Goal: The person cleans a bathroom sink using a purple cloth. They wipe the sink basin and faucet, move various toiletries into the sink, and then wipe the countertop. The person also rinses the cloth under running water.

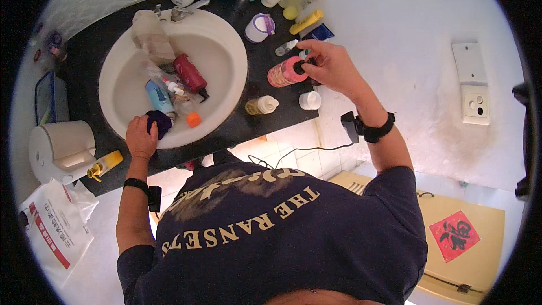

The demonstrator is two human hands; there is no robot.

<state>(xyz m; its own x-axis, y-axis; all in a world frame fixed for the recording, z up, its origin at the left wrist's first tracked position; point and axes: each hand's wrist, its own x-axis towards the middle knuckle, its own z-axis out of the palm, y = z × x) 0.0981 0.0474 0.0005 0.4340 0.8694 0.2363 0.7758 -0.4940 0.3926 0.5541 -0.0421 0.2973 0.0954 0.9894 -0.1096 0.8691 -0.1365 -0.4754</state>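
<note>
At the front left rim of the oval white sink (237, 72), my left hand (142, 136) holds a bunched dark purple cloth (159, 125). Beside the cloth, inside the sink, lies a blue spray can (159, 96). A dark red pump bottle (189, 73) and a clear bottle with an orange cap (193, 119) lie there too. On the right of the black counter, the fingers of my right hand (332, 65) are around the black top of a pink bottle (283, 73). A small clear bottle (286, 48) lies just behind it.
An amber pump bottle (262, 105) and a white jar (310, 101) stand near the counter's front edge. Several bottles line the back, with a white-and-purple tub (259, 28) before them. At left are a white tissue-roll holder (63, 152) and a yellow bottle (106, 164). The wall bounds the right.
</note>
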